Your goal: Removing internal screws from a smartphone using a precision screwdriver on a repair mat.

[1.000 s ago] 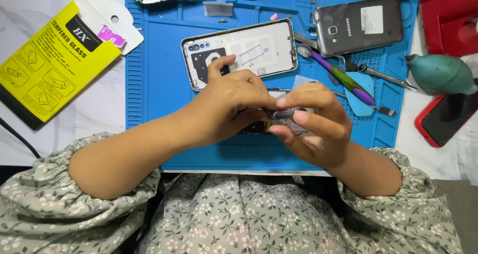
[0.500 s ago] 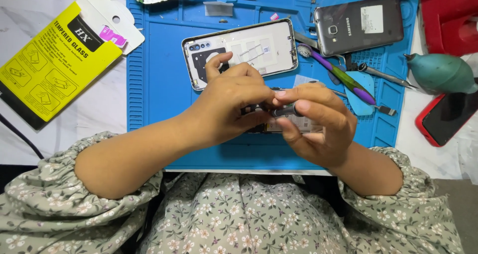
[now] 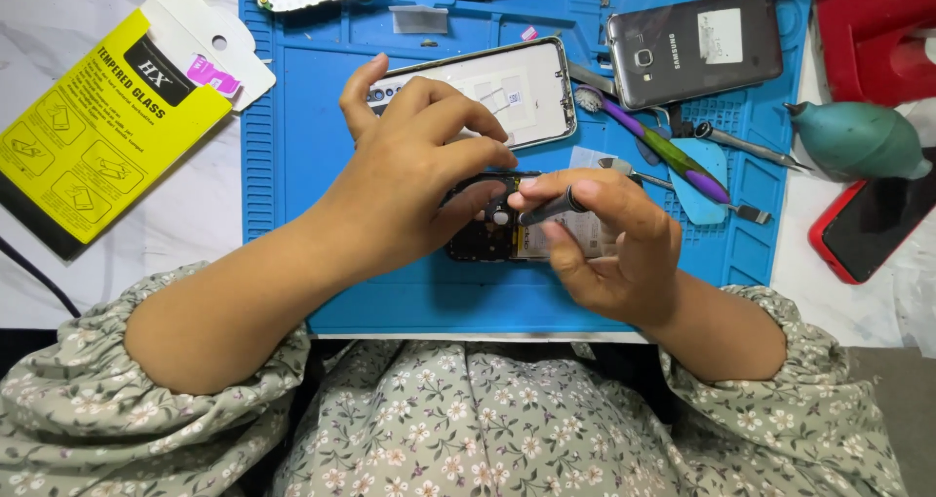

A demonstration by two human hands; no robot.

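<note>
My left hand [image 3: 409, 171] pinned the opened phone [image 3: 507, 229]; my right hand [image 3: 609, 248] pinched a screwdriver [image 3: 551, 208] (a slip could scratch the board).

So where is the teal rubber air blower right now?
In the head view, the teal air blower lies off the blue mat's right edge, just above the red-cased phone and below the red box.
</note>
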